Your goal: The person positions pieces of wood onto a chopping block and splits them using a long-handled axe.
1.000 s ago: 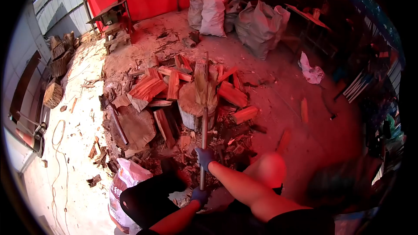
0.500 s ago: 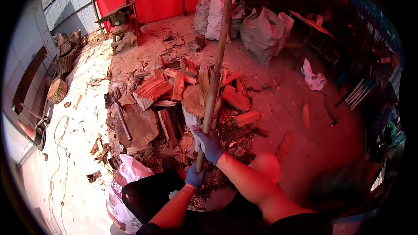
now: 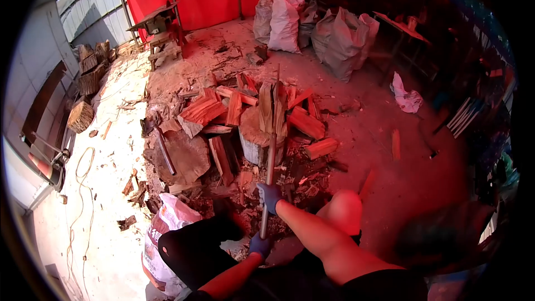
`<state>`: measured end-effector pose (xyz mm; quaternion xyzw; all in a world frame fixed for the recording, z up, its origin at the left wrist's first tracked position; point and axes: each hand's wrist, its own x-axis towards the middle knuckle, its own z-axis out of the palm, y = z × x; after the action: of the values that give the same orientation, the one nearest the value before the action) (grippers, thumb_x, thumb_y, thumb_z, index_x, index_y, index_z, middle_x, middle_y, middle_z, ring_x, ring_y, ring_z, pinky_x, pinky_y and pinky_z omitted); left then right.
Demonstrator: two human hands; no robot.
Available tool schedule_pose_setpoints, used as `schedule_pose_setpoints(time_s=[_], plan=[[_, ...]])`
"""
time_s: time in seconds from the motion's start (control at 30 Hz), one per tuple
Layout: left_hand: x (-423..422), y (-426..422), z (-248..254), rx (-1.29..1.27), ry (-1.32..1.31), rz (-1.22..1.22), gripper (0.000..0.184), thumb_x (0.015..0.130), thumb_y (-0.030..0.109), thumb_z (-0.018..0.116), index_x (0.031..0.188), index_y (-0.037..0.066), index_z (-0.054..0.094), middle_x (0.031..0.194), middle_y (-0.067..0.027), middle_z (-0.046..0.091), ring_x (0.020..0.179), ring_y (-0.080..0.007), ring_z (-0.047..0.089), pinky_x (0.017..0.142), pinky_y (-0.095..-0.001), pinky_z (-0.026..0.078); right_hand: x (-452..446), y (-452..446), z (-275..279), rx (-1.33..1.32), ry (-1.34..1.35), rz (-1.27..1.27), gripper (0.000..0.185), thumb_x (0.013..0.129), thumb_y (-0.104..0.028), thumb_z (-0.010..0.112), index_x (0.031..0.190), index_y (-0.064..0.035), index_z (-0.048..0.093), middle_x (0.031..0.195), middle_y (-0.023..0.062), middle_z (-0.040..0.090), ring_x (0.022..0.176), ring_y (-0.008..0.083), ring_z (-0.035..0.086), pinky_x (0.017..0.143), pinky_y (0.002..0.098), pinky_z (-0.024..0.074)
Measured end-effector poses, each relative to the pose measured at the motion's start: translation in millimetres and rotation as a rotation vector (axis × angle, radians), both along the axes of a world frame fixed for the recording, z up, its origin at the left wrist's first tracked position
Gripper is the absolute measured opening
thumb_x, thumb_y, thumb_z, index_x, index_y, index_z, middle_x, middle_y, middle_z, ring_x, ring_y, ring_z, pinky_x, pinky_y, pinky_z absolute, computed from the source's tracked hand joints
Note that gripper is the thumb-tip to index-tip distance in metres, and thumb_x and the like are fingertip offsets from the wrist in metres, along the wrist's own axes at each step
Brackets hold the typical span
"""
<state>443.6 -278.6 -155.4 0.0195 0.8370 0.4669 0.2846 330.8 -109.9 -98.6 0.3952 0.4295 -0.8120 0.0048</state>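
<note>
A long wooden handle runs up from my lap and narrows toward its far end. My gloved left hand is wrapped round its near end. Higher up the shaft, my gloved right hand is closed round it too. The far end overlaps an upright piece of split wood on a round chopping block. I cannot make out the head of the tool, nor whether it touches the wood. Split firewood lies heaped around the block.
Left of the block is a wide stump with a metal bar on it. A printed sack stands by my left leg. Full sacks are at the back; a cord lies on the sunlit ground.
The handle has come down: its far end, beyond the top of the view before, now shows at the upright wood. Both hands have moved lower, and the left slightly right.
</note>
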Motion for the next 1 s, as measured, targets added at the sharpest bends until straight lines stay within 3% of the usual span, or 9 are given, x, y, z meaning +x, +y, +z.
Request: schedule_pose_setpoints(time_s=[0.07,0.27,0.33,0.4,0.47,0.57,0.7,0.87,1.0], plan=[[-8.2,-13.9,3.5,0.133,-0.148,-0.019,0.016,0.084,0.013,0.068,0.094,0.002,0.062,0.080,-0.0068,0.065,0.076,-0.0143,0.061,0.070,-0.0337,0.051,-1.6,-10.5,1.5,0.004,0.033,-0.018,0.032,0.089,-0.035,0.071,0.073,-0.0148,0.053,0.058,-0.0008,0.046,0.044,0.0161,0.045,0.043,0.0359,0.0393],[-9.9,3.2,17.1,0.121,-0.047,0.009,0.023,0.086,0.021,0.071,0.096,0.002,0.064,0.079,-0.0074,0.066,0.077,-0.0146,0.061,0.071,-0.0338,0.051,-4.7,15.3,5.4,-0.213,0.090,0.109,0.035,0.094,-0.039,0.067,0.073,-0.0189,0.048,0.057,-0.0046,0.038,0.046,0.0139,0.039,0.046,0.0332,0.0369],[3.7,4.2,27.0,0.034,0.000,-0.083,0.034,0.086,0.030,0.069,0.107,0.004,0.064,0.087,-0.0191,0.070,0.083,-0.0286,0.070,0.075,-0.0415,0.053,8.8,18.4,4.7,-0.286,0.065,0.146,0.035,0.097,-0.040,0.065,0.076,-0.0192,0.047,0.057,-0.0050,0.034,0.046,0.0138,0.037,0.047,0.0329,0.0362],[16.5,-5.5,-44.0,0.003,0.078,-0.106,0.037,0.088,0.035,0.068,0.113,0.008,0.063,0.094,-0.0223,0.071,0.092,-0.0389,0.070,0.077,-0.0450,0.054,22.9,12.6,8.5,-0.278,0.082,0.166,0.028,0.097,-0.039,0.064,0.083,-0.0193,0.051,0.056,-0.0049,0.034,0.046,0.0139,0.037,0.046,0.0330,0.0361],[10.5,-5.4,-32.9,0.183,-0.114,-0.024,0.040,0.089,0.038,0.067,0.114,0.008,0.063,0.097,-0.0230,0.070,0.096,-0.0425,0.068,0.079,-0.0481,0.053,31.4,9.2,19.4,-0.276,0.131,0.175,0.022,0.098,-0.038,0.062,0.089,-0.0185,0.059,0.058,-0.0050,0.037,0.046,0.0125,0.037,0.048,0.0320,0.0353],[-22.3,16.7,6.5,0.009,0.258,-0.130,0.036,0.089,0.029,0.066,0.118,0.008,0.062,0.093,-0.0241,0.069,0.091,-0.0448,0.066,0.075,-0.0495,0.053,17.2,32.0,36.3,-0.317,0.388,0.091,0.022,0.099,-0.030,0.060,0.118,-0.0190,0.065,0.059,-0.0041,0.038,0.046,0.0134,0.037,0.051,0.0313,0.0369],[-59.7,39.4,53.9,0.083,0.434,-0.159,0.036,0.088,0.024,0.066,0.119,0.007,0.061,0.096,-0.0255,0.068,0.093,-0.0446,0.065,0.076,-0.0496,0.053,4.6,41.7,110.1,-0.162,0.471,0.071,0.023,0.104,-0.030,0.053,0.085,-0.0173,0.056,0.059,-0.0024,0.039,0.045,0.0145,0.039,0.049,0.0320,0.0377],[-85.4,52.7,86.9,0.220,0.472,-0.240,0.033,0.088,0.025,0.068,0.114,0.006,0.062,0.096,-0.0249,0.067,0.091,-0.0446,0.064,0.075,-0.0470,0.052,20.4,62.5,163.9,-0.075,0.713,0.093,0.039,0.104,-0.032,0.051,0.071,-0.0133,0.043,0.059,-0.0008,0.039,0.047,0.0156,0.042,0.051,0.0328,0.0380],[-95.6,38.6,125.0,0.295,0.181,-0.524,0.031,0.087,0.030,0.073,0.102,0.006,0.061,0.080,-0.0141,0.065,0.071,-0.0270,0.061,0.069,-0.0382,0.050,44.2,89.8,144.5,-0.187,1.062,0.332,0.043,0.105,-0.036,0.048,0.070,-0.0131,0.040,0.060,0.0000,0.037,0.048,0.0146,0.040,0.052,0.0324,0.0377]])
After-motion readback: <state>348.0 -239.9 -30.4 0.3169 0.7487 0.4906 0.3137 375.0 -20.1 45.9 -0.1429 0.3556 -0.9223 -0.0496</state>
